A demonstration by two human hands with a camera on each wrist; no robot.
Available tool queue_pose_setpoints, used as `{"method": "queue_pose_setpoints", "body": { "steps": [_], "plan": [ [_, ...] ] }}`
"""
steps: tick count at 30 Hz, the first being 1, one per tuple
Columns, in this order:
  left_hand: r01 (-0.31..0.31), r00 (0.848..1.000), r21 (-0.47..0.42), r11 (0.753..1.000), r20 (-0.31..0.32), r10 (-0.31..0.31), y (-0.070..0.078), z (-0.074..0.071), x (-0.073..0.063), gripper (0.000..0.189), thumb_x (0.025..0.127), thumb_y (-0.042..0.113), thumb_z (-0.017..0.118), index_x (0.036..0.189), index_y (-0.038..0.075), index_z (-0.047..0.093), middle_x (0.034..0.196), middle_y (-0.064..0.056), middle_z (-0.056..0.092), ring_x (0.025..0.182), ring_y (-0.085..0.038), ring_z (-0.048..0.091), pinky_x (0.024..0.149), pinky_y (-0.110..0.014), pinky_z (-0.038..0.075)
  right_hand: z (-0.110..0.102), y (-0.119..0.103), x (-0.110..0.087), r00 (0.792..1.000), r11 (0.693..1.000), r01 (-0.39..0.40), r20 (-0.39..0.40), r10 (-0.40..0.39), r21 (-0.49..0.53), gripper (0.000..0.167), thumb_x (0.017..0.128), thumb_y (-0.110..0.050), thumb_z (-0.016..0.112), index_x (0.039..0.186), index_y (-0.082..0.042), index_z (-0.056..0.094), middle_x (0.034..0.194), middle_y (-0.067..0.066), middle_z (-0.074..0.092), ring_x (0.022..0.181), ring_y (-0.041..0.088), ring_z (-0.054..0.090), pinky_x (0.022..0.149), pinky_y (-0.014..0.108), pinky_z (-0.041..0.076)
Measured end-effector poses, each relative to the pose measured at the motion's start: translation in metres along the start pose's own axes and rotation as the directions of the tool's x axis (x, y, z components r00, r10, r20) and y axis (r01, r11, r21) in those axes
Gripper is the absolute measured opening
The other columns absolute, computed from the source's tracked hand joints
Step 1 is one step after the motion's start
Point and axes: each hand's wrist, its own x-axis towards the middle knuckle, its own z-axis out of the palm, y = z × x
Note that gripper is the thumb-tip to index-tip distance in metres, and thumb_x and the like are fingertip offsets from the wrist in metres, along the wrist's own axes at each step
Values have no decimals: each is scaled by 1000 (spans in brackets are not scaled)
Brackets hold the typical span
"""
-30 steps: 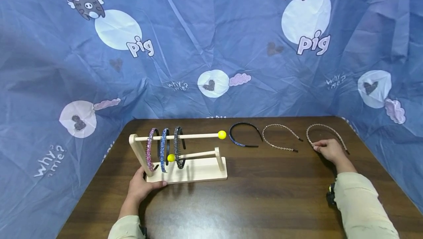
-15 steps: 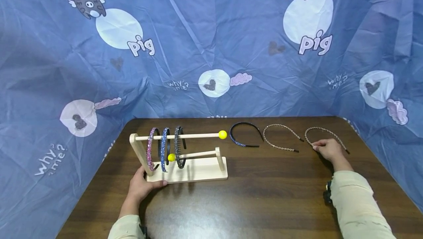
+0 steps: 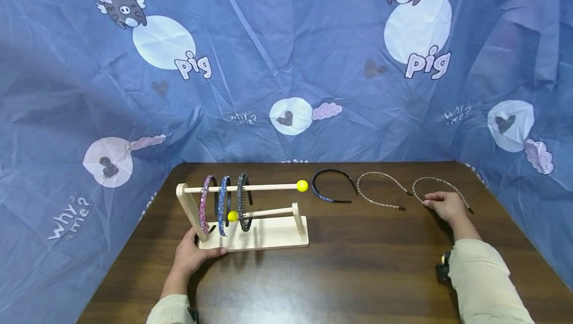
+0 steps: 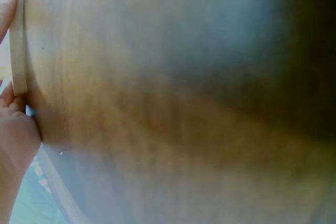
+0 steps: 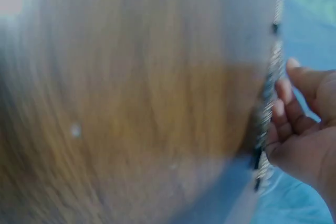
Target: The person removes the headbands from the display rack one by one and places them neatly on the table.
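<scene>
One desk [image 3: 358,274]: brown wood, bearing the rack and headbands.
Wooden rack [image 3: 277,234]: toward the desk's left edge, with pink [image 3: 203,209], blue [image 3: 222,209] and dark [image 3: 239,199] headbands on its upper bar.
Right braided headband [image 3: 431,178]: near the desk's far right corner, one end in the fingers.
Loose headbands: another braided one [image 3: 380,204] and a dark blue one [image 3: 319,194], side by side near the far edge.
Left hand [image 3: 190,254]: grips the rack's left end; steady, light pressure should suffice.
Right hand [image 3: 447,208]: pinches the braided headband; a light hold that avoids bending it looks best.
</scene>
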Motion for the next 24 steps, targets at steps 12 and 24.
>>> {"method": "queue_pose_setpoints", "body": {
  "steps": [12,24],
  "plan": [
    [10,1000,11,1000,0,-10,-3,-1,-1,94,54,30,91,130,4,43,133,-24,44,120,-40,40,100,-53,28,6,-34,-22,993,938,-115,15,117,326,44,92,-18,58,125,11,49,115,22,58,82,0,50,68,19,44],
    [5,1000,30,1000,7,-5,-1,-2,-1,95,55,31,90,131,3,42,133,-26,44,120,-42,40,100,-54,29,22,-75,-51,992,825,-125,95,87,551,55,90,-19,62,133,7,39,99,-3,61,85,-1,54,81,38,45]
  ]
}}
